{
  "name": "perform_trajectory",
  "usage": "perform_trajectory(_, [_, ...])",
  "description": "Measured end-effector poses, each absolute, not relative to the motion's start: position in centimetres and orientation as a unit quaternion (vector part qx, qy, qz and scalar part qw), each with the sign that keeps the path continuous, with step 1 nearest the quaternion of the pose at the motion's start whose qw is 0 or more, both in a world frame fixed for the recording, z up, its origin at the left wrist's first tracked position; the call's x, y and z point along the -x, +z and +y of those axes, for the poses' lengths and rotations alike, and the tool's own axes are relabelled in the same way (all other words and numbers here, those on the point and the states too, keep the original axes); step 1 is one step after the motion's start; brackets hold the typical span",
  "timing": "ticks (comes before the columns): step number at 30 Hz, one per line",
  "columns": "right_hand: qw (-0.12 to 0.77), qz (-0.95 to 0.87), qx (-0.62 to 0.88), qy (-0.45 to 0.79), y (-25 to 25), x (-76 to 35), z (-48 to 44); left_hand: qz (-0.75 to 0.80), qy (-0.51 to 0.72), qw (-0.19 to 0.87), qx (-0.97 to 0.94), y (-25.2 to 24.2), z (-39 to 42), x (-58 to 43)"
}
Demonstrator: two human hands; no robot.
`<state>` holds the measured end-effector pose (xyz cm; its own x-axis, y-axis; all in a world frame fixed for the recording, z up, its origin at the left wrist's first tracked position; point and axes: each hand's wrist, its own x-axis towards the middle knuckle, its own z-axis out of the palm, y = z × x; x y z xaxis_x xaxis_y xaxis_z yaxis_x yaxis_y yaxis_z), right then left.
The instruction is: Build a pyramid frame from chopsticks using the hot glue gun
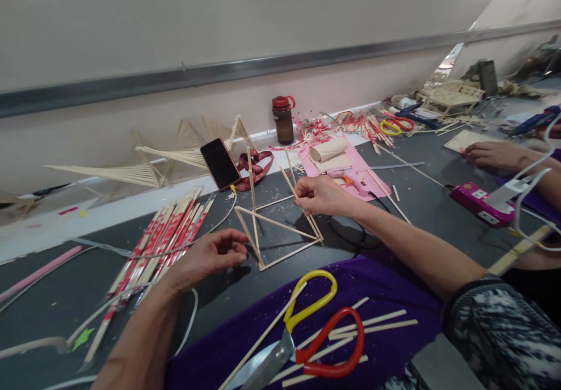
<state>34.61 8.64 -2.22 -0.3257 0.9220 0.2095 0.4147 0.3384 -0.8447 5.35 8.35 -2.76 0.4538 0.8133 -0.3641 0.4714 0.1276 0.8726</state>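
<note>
A frame of thin wooden sticks (289,254) stands on the dark table, with triangular sides and some sticks pointing up. My right hand (322,196) pinches a wooden stick (287,179) at the frame's right side; where that stick ends is partly hidden by the fingers. Just left of the frame, my left hand (221,252) hovers with thumb and fingers apart, nothing visible between them. In front of me, scissors (287,343) with a yellow and a red handle lie on purple cloth (394,285) among several loose sticks (372,327).
Bundled sticks in red-marked wrappers (162,238) lie left. Behind are a phone (220,164), a bottle (283,121) and a fan-like stick structure (175,155). A pink glue gun (350,179) rests right, near a purple power strip (482,204) with cables. Another person's hand (495,155) is at far right.
</note>
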Motion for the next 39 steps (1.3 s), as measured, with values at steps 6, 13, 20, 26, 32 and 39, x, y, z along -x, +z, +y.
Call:
perform_trajectory(6, [0.360, -0.741, 0.470, 0.319, -2.2, -34.9, 8.6, 0.565, 0.244, 0.418, -0.669, 1.8, 6.8, -4.5])
perform_trajectory(13, [0.360, -0.747, 0.461, 0.316, -2.7, -35.2, 8.7, 0.499, 0.358, 0.225, -0.757, 8.8, 4.3, -12.9])
perform_trajectory(20, [0.366, -0.760, 0.453, 0.290, -2.2, -35.6, 8.0, 0.511, 0.294, 0.129, -0.797, 8.6, 8.5, -17.5])
perform_trajectory(26, [0.360, -0.772, 0.440, 0.283, -2.0, -35.5, 8.0, 0.544, 0.305, 0.300, -0.722, 7.2, 8.7, -18.1])
perform_trajectory(32, [0.353, -0.763, 0.452, 0.298, -1.6, -35.8, 7.9, 0.507, 0.351, 0.389, -0.685, 5.1, 7.5, -19.0])
perform_trajectory(39, [0.334, -0.771, 0.446, 0.307, -1.4, -35.9, 7.9, 0.497, 0.463, 0.343, -0.648, 3.6, 7.6, -19.6])
